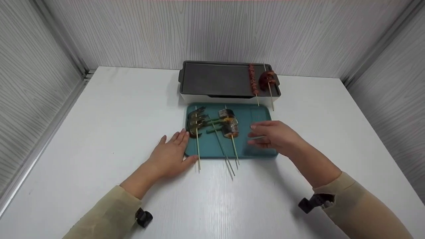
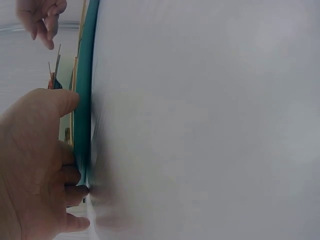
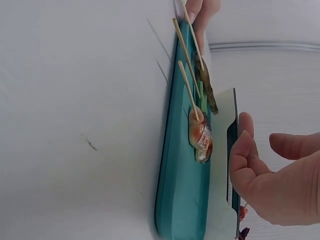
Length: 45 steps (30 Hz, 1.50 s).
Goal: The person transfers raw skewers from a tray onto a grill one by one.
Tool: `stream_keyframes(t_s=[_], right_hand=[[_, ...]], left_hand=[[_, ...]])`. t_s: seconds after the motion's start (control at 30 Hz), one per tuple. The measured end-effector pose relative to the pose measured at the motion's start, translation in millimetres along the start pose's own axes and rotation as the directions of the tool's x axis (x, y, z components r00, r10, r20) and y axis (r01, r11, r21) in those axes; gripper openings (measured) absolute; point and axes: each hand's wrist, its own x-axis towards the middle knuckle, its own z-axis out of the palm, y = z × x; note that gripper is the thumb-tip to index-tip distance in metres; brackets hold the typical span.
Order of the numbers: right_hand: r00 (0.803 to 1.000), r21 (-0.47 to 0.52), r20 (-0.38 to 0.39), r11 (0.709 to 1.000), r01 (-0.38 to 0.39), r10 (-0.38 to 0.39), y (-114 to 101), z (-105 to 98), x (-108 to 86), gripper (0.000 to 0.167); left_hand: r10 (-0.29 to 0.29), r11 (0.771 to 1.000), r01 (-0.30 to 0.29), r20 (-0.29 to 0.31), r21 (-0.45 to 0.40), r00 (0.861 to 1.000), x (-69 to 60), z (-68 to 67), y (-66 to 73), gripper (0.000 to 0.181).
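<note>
A teal tray [image 1: 212, 146] lies on the table. My left hand [image 1: 171, 156] rests against its left edge, fingers extended, thumb at the near left corner by a stick end. On the tray are a shrimp skewer [image 1: 196, 122], a skewer of green stalks [image 1: 214, 128] in the middle and a fish-chunk skewer [image 1: 229, 127]. Over the tray's right part hovers my right hand [image 1: 275, 136], fingers loosely bent and holding nothing; in the right wrist view that hand [image 3: 280, 175] shows thumb and fingers apart.
Behind the tray stands a dark grill plate [image 1: 215, 79] on a white base. At its right end lie a thin red skewer [image 1: 253, 79] and a dark red skewer [image 1: 266, 81], their sticks jutting over the front edge. White panels [image 1: 232, 33] enclose the table.
</note>
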Motion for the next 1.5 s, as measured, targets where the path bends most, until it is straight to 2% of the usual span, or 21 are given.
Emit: stream_keyframes(t_s=[0.37, 0.6, 0.97, 1.5], right_hand=[[0.999, -0.054, 0.039, 0.998, -0.028, 0.03, 20.6, 7.8, -5.7, 0.058], [0.994, -0.074, 0.102, 0.996, -0.041, 0.049, 33.2, 10.7, -9.4, 0.059], [0.982, -0.035, 0.177, 0.997, -0.066, 0.071, 46.2, 20.2, -10.4, 0.06], [0.976, -0.006, 0.207, 0.998, -0.067, 0.067, 53.1, 29.3, -5.5, 0.06]], left_hand=[[0.011, 1.0, -0.011, -0.014, 0.004, 1.0, 0.1, 1.0, -1.3, 0.091], [0.009, 1.0, -0.01, -0.017, -0.013, 1.0, -0.7, 1.6, -1.2, 0.092], [0.015, 1.0, -0.015, -0.019, -0.015, 1.0, -1.3, 1.4, -1.3, 0.092], [0.017, 1.0, -0.018, -0.024, -0.022, 1.0, -1.4, 2.2, -1.3, 0.091]])
